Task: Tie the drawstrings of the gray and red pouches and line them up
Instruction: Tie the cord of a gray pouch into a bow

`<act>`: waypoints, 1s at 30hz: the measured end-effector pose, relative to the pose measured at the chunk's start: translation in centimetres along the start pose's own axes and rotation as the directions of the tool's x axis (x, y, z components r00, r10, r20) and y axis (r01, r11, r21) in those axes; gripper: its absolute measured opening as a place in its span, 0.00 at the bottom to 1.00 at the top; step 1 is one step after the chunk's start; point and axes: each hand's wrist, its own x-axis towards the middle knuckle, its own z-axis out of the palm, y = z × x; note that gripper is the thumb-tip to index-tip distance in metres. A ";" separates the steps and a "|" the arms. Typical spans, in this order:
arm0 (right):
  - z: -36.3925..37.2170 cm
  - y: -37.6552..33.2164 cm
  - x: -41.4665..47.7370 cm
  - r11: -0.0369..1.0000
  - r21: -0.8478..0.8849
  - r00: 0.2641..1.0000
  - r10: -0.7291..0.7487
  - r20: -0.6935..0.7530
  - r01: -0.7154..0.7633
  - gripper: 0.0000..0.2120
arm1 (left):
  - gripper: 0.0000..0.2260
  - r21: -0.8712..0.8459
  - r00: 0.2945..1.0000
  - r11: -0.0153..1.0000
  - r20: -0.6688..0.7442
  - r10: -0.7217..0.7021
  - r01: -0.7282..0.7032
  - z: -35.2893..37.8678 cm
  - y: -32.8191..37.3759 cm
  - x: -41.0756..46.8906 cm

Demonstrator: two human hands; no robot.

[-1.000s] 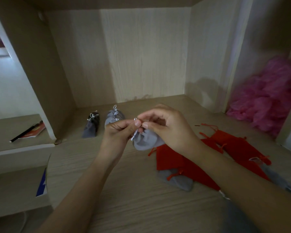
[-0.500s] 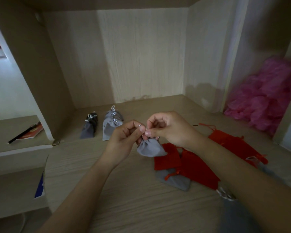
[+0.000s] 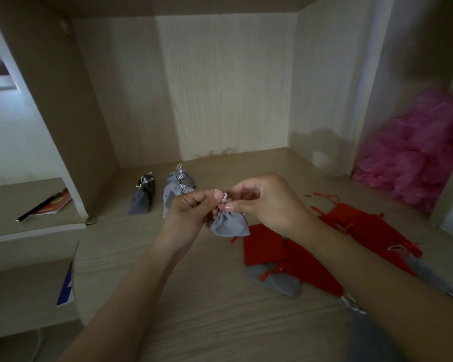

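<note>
A small gray pouch [image 3: 229, 223] hangs above the wooden shelf, its mouth gathered shut. My left hand [image 3: 191, 207] and my right hand [image 3: 266, 202] both pinch its silver drawstring [image 3: 224, 197] at the top. Behind my left hand stand tied pouches: a dark gray one [image 3: 141, 198] and light gray ones [image 3: 177, 190] with silver bows. Flat red pouches [image 3: 264, 246] lie to the right under my right forearm, more red ones [image 3: 361, 226] farther right. A flat gray pouch [image 3: 275, 282] lies beneath the red ones.
Pink fluffy material [image 3: 416, 152] fills the right compartment. A red booklet with a pen [image 3: 46, 205] lies on the lower left ledge. The cabinet's side walls [image 3: 71, 113] and back panel [image 3: 228, 87] enclose the shelf [image 3: 207, 309].
The hands drifted slightly right and lower in view, still working the silver string at the pouch's mouth. The pouch now hangs more upright below the fingers.
</note>
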 end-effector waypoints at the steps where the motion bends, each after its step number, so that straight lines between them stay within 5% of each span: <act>1: 0.1 0.1 0.0 1.000 -0.027 1.000 0.010 0.006 -0.010 0.05 | 0.10 -0.003 1.000 1.000 -0.012 0.013 -0.013 0.1 0.1 0.0; 9: 0.5 -0.2 -0.5 0.980 -0.185 0.997 -0.074 -0.005 0.072 0.03 | 0.08 -0.006 1.000 1.000 -0.024 0.014 -0.015 -0.2 -0.2 0.1; 16: 0.1 -0.8 -0.3 0.989 -0.147 0.999 -0.016 0.036 0.021 0.04 | 0.09 -0.143 0.981 0.986 0.183 -0.063 0.090 -1.6 0.6 0.0; 24: 0.4 -0.7 -0.7 0.953 -0.303 1.000 0.006 -0.003 -0.007 0.04 | 0.09 0.376 0.993 0.919 0.038 0.113 -0.119 -1.0 1.4 -0.5; 30: 0.8 -0.9 -0.8 0.901 -0.433 0.999 -0.034 -0.040 0.014 0.06 | 0.08 0.712 0.905 0.600 0.119 0.409 -0.365 -1.0 1.0 -0.7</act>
